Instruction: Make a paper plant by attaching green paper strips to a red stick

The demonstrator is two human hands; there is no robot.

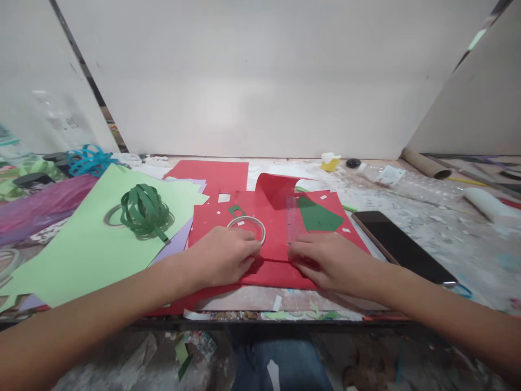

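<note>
Red paper (271, 276) lies in front of the person, near the front edge of the table (260, 298), its near border roughly parallel to that edge. Left hand (228, 252): fingertips and thumb pinched on a narrow fold of it. Right hand (325, 258): fingers curled and closed on the same fold farther right. A short length of fold shows between the two hands.

Far side: a red flap (277, 187) curls up off the surface; whether it belongs to the gripped sheet cannot be told. Tape ring (246, 218) lies flat just beyond the left fingers. Clear ruler (292, 220) lies just beyond the right fingers, next to a green piece (321, 214).

Room: a narrow strip of table, with scraps, separates paper and front edge. Left side is bounded by light green paper (101, 233), bearing a dark green ball of strips (144, 212). Phone (401, 247) lies slantwise near the right forearm; beyond it, scrap-strewn table extends right. White panel (252, 81) closes off the back.
</note>
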